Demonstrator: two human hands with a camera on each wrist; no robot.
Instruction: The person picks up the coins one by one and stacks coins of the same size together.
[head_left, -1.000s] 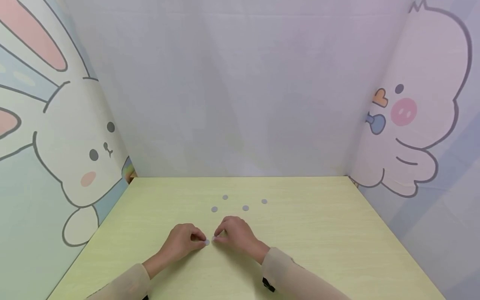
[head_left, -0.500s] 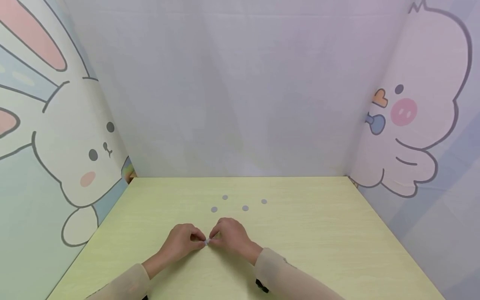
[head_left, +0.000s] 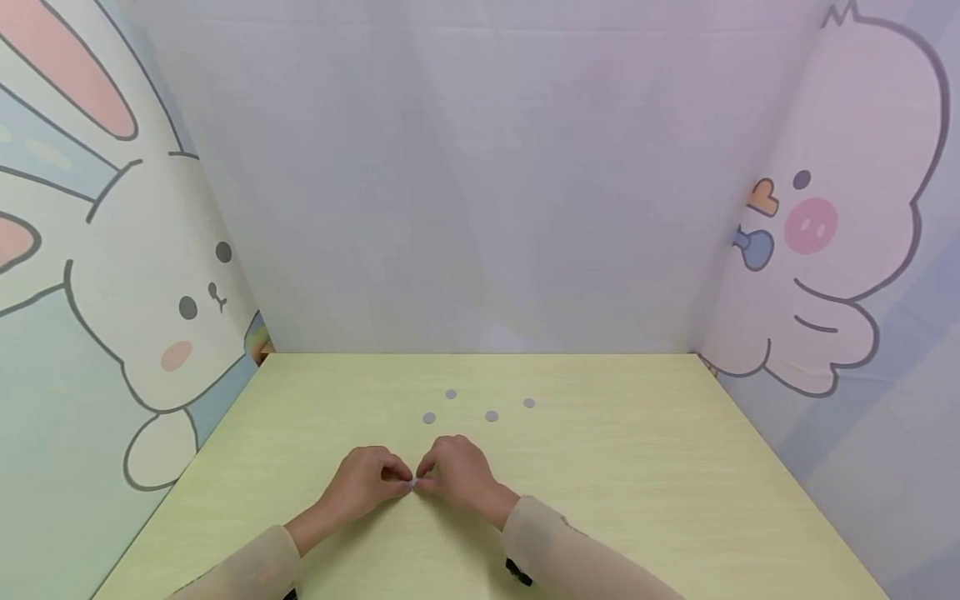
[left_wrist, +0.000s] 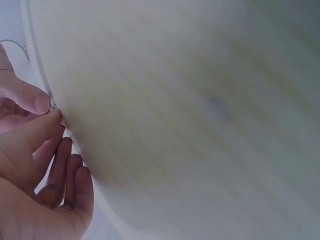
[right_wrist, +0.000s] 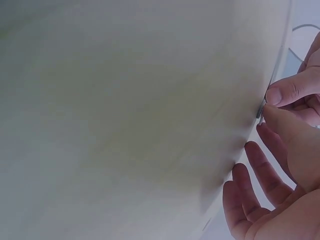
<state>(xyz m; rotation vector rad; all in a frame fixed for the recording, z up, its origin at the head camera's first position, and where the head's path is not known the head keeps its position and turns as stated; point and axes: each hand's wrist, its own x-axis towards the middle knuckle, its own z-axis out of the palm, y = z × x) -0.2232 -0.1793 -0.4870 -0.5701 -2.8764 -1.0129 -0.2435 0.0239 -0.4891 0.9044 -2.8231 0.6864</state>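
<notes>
Your left hand point(head_left: 363, 482) and right hand point(head_left: 461, 473) pinch a small grey disc point(head_left: 412, 485) directly between their meeting fingertips, neither hand clearly nearer, its tilt too small to tell.

Four flat grey round discs point(head_left: 491, 416) lie on the pale yellow wood-grain table point(head_left: 637, 467), beyond the person's bare left hand point(head_left: 367, 482) and bare right hand point(head_left: 459, 472), with a small grey disc point(head_left: 412, 484) between the two and a pale grey fabric curtain point(head_left: 480, 183) behind the table.
</notes>
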